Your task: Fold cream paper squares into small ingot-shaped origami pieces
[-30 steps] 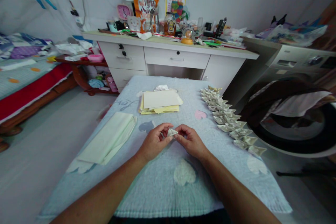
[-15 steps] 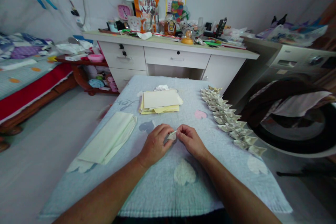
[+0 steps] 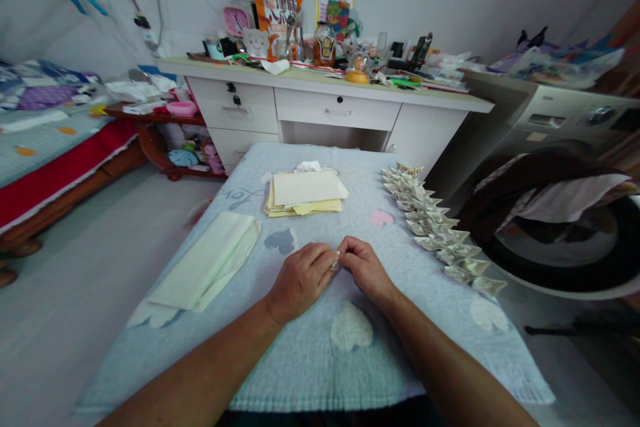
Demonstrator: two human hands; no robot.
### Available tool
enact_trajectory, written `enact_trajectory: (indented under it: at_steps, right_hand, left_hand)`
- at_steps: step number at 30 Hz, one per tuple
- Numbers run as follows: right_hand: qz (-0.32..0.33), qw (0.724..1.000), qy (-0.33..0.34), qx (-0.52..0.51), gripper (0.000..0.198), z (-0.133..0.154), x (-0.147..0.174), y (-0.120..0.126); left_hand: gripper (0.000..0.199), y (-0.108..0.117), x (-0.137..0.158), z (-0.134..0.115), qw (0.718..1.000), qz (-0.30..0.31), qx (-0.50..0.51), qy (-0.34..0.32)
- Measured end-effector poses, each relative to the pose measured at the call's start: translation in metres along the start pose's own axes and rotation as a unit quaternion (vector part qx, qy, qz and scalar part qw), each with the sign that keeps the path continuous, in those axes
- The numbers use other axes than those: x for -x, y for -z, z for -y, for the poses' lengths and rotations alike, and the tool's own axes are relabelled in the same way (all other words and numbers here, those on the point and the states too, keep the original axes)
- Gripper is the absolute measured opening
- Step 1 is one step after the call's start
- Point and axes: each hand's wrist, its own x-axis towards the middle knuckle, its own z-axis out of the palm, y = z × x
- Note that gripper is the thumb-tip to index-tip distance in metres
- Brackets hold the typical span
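Note:
My left hand [image 3: 304, 278] is closed around a small folded piece of paper [image 3: 334, 265], most of which its fingers hide. At the paper's right tip, my right hand [image 3: 363, 264] pinches with thumb and forefinger. Both hands are close together above the cloth-covered table [image 3: 310, 367]. To the right, folded paper boats [image 3: 437, 223] stand in a long slanting row. Beyond my hands lies a stack of cream and yellow paper sheets [image 3: 307, 188]. On the left rests a folded pale green sheet [image 3: 207, 260], seemingly paper or thin cloth.
Behind the table stands a white desk [image 3: 335, 110] crowded with a jar [image 3: 324, 47], an orange bag [image 3: 277, 10] and other items. A washing machine [image 3: 560, 117] with laundry in its open door is at the right. At the left is a bed [image 3: 55, 147].
My left hand has turned and its fingers have closed further over the folded paper, so less of the paper shows. My right hand stays at its tip, nearly in place.

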Motion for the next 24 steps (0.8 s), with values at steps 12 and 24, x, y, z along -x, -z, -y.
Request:
enact_trajectory:
  at_steps: [12, 24]
  right_hand:
    - [0.006, 0.999, 0.019, -0.029, 0.015, 0.005, 0.003, -0.002]
    - [0.051, 0.996, 0.072, -0.02, 0.022, 0.005, 0.003, 0.001]
  left_hand:
    - [0.016, 0.004, 0.0, -0.001, 1.0, -0.019, 0.016, 0.0]
    - [0.016, 0.015, -0.008, 0.003, 0.944, -0.036, 0.256, 0.205]
